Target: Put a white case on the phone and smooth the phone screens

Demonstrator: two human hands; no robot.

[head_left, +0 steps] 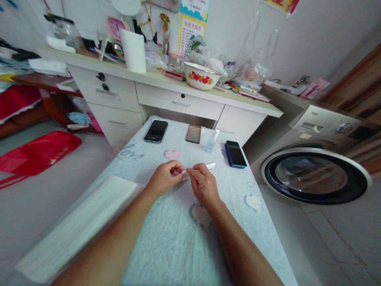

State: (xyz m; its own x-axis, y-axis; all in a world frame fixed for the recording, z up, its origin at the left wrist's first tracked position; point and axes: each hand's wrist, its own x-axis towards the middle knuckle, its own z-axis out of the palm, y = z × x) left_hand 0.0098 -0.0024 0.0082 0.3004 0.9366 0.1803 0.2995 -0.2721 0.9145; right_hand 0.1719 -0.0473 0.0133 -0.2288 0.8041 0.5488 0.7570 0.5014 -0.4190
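My left hand (167,177) and my right hand (204,183) meet over the middle of the table, fingertips almost touching. Both are closed in a pinch at a small white piece (183,172), too small to name. Behind my right hand the end of a flat white object (210,166) sticks out; my fingers hide the rest of it. Beyond the hands stands a clear spray bottle (212,142), upright. A translucent phone case (193,134) lies to its left. One dark phone (156,131) rests at the far left, another phone with a blue edge (236,154) at the right.
A patterned cloth covers the table (175,238). Folded whitish material (80,226) lies along its left side, beside my left forearm. A white desk (178,99) with a flowered bowl (202,75) and a paper roll (133,51) stands behind; a washing machine (315,174) is at the right.
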